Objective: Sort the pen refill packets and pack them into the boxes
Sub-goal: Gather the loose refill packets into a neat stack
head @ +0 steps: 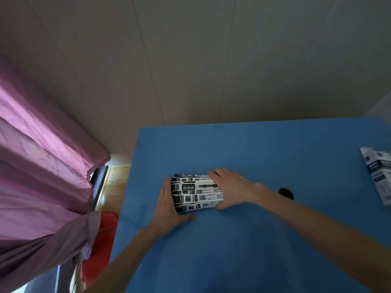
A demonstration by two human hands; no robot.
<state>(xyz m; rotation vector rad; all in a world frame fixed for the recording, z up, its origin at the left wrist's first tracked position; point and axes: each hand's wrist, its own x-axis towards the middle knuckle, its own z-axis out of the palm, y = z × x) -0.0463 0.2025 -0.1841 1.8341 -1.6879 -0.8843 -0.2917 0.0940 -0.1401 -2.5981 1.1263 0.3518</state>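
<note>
A stack of pen refill packets [196, 192] lies flat near the middle of the blue worktop [243, 240] and is bracketed by both hands. The left hand [169, 205] is set edge-on against the stack's left end, its fingers straight and pressed together, the thumb stretched along the worktop at the near side. The right hand [229, 188] rests on the stack's right end, fingers lightly spread over the top and thumb against the near corner; nothing is pinched by either hand. The packets are judged to be light, thin and glossy, so sliding and fanning are to be expected; the stack is probably best squared and squeezed from both short ends, with a thumb kept on top. How many packets are stacked cannot be counted, and the print is too small to be read. The stack's right end is covered by the right hand. A box [378, 174] at the right edge is cut off by the frame, so whether it is open cannot be told. A dark round mark [286, 193] beyond the right wrist cannot be identified.
</note>
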